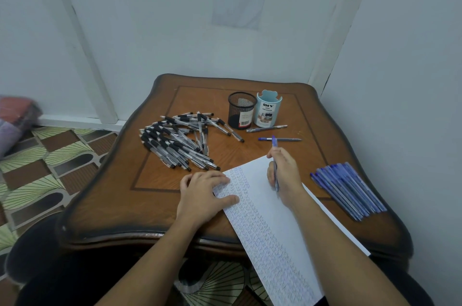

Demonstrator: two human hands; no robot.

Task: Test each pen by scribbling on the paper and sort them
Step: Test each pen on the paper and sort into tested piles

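A long white paper (270,225) covered in rows of blue scribbles lies across the table's front edge. My left hand (203,195) rests flat on its upper left corner. My right hand (283,175) grips a blue pen (275,163), tip down on the paper's upper part. A heap of several black-capped clear pens (177,140) lies at the left. Several blue pens (347,189) lie side by side at the right.
A black mesh cup (241,110) and a pale blue desk organizer (268,109) stand at the back of the brown wooden table (150,180). Two loose pens (266,128) (287,139) lie in front of them. White walls close in behind and at right.
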